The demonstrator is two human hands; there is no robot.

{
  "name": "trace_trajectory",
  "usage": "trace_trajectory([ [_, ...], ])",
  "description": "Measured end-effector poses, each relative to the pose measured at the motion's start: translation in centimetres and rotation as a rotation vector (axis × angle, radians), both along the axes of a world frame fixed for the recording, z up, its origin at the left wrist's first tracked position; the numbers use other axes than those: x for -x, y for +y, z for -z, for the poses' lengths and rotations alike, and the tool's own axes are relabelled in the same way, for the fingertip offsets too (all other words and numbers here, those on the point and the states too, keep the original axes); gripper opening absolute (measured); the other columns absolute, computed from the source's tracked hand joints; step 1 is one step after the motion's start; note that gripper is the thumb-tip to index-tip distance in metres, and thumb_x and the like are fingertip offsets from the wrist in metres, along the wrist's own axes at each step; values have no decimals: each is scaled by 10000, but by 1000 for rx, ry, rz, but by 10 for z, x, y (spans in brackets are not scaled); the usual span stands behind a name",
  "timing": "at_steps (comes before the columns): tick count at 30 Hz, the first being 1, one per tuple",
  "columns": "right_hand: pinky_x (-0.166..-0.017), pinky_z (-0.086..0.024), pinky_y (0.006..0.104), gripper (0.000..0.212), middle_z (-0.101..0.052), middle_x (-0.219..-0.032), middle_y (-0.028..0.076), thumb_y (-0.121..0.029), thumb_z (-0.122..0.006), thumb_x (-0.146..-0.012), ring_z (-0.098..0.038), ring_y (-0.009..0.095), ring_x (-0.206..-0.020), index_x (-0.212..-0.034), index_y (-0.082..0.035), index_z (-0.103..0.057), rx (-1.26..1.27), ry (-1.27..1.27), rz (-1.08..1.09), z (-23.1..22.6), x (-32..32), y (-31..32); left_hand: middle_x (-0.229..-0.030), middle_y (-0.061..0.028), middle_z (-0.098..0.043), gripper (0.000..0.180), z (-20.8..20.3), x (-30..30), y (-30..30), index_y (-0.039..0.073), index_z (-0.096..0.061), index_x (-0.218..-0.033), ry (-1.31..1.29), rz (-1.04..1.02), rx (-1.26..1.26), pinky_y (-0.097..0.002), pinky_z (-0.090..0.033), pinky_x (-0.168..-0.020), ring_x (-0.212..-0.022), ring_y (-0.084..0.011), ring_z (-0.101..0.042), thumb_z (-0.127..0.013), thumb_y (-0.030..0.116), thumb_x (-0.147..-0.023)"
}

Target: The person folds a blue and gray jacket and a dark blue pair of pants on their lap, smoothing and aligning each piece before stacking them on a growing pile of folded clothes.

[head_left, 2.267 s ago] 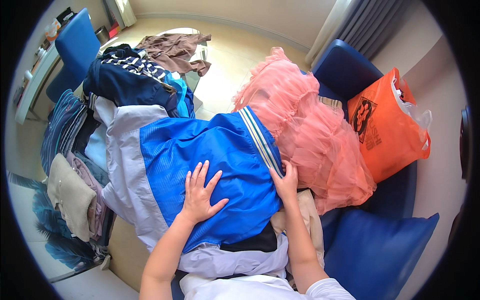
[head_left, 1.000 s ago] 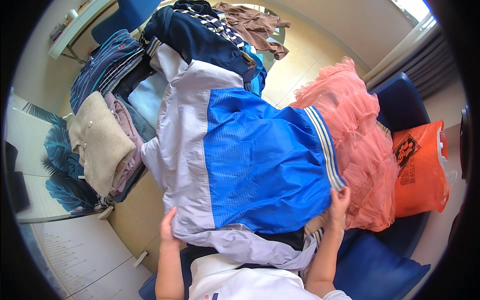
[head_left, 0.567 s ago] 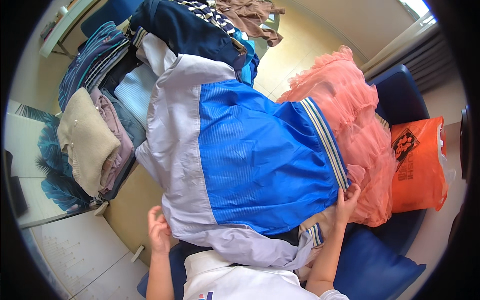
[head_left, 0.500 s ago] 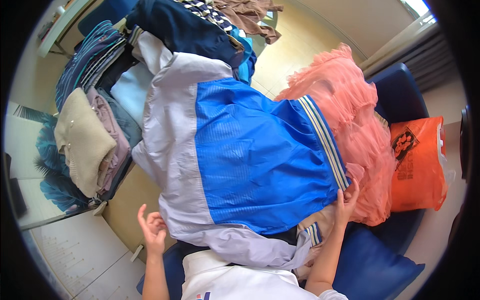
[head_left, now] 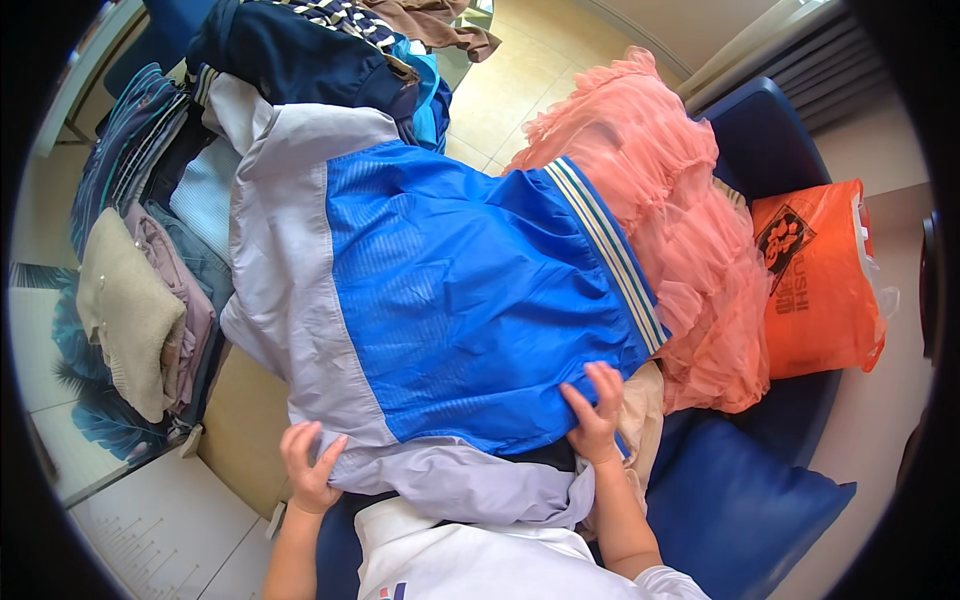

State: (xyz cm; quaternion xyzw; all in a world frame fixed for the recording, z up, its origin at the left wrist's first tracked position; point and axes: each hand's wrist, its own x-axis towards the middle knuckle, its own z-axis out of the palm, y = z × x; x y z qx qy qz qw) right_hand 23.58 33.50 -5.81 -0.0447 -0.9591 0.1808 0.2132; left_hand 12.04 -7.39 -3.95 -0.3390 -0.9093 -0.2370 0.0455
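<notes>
A blue and pale grey jacket (head_left: 460, 290) lies spread in front of me, its cream, blue and green striped hem to the right. One grey sleeve (head_left: 450, 485) runs along the near edge, across my front. At the jacket's near left corner is my left hand (head_left: 312, 468), thumb and fingers apart, touching the grey cloth. My right hand (head_left: 597, 412) rests by the near edge of the blue panel below the hem, fingers spread over the cloth. Neither hand is closed round the fabric.
Pink ruffled tulle clothing (head_left: 680, 270) lies right of the jacket, beside an orange bag (head_left: 820, 280) and a blue cushion (head_left: 740, 500). Folded clothes with a beige knit (head_left: 130, 310) are stacked at the left. A dark navy garment (head_left: 300, 60) lies at the far side.
My right hand has left the hem's corner and moved left onto the near blue edge. My left hand has come onto the jacket's corner. The whole view has shifted slightly.
</notes>
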Motion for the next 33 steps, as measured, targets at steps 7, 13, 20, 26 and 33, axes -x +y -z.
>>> trace_trajectory([
  [7,-701,-531,399,221,-699,-824,130,-5,-625,-602,-674,306,-782,-809,-19,-701,396,-359,-443,-53,58,36,-1009,-101,-732,247,-41,66,6,53,-733,-947,-634,245,-150,-411,-475,-890,-980,-274,-677,-628,142,-742],
  [13,-596,-499,334,252,-679,-708,120,-154,-560,-899,-646,204,-650,-790,46,-666,658,-977,-535,-57,120,80,-873,-124,-712,219,-42,126,-7,-6,-712,-929,-1071,248,-95,-333,-479,-801,-802,-230,-655,-548,118,-855],
  [20,-623,-531,267,303,-703,-820,92,-282,-691,-917,-656,142,-677,-925,22,-691,1011,-1107,-484,-65,161,91,-796,-82,-662,281,-18,131,-9,-49,-647,-1063,-1301,-27,-144,-301,-474,-705,-752,-113,-564,-535,189,-964],
  [26,-908,-499,372,496,-653,-1103,173,-270,-818,-707,-630,327,-1017,-1089,11,-671,490,-1017,-562,-67,100,82,-1138,-150,-632,509,-33,91,40,18,-589,-1206,-503,-209,-90,-377,-471,-922,-1029,-335,-603,-688,99,-714],
  [33,-704,-516,333,208,-693,-842,143,-163,-720,-834,-665,258,-753,-948,10,-704,742,-958,-398,-66,96,95,-1141,-148,-645,635,-56,77,110,56,-608,-1219,-370,93,8,-483,-443,-966,-1061,-319,-623,-728,17,-597],
])
